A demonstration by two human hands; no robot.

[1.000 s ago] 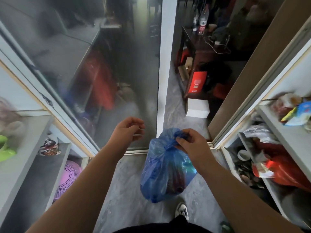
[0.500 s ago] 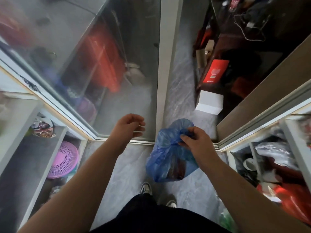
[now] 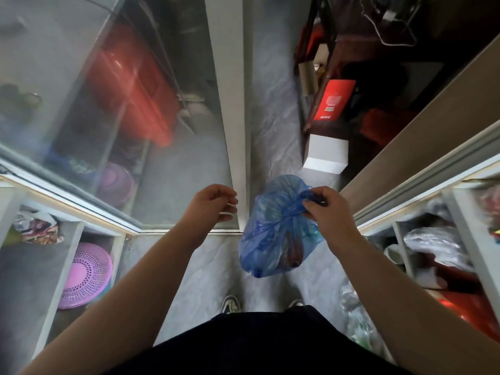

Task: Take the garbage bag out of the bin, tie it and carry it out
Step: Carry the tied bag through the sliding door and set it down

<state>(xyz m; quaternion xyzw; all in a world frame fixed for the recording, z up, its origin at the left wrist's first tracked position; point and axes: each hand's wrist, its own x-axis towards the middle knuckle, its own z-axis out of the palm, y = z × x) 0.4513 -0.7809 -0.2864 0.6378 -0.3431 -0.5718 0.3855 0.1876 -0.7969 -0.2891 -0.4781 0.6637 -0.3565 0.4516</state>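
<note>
While gripped at its knotted neck by the right hand [image 3: 331, 212], blue garbage bag [image 3: 273, 234] hanging clear above grey marbled floor [image 3: 205, 280] at a white-framed glass sliding door [image 3: 162, 131]. Left hand [image 3: 209, 205] loosely curled beside it, holding nothing. Cluttered white shelves [image 3: 472, 226] on both sides; purple basket [image 3: 85, 274] lower left.

right hand [image 3: 328, 209] pinching blue garbage bag [image 3: 273, 231] top, left hand [image 3: 209, 204] empty
</note>
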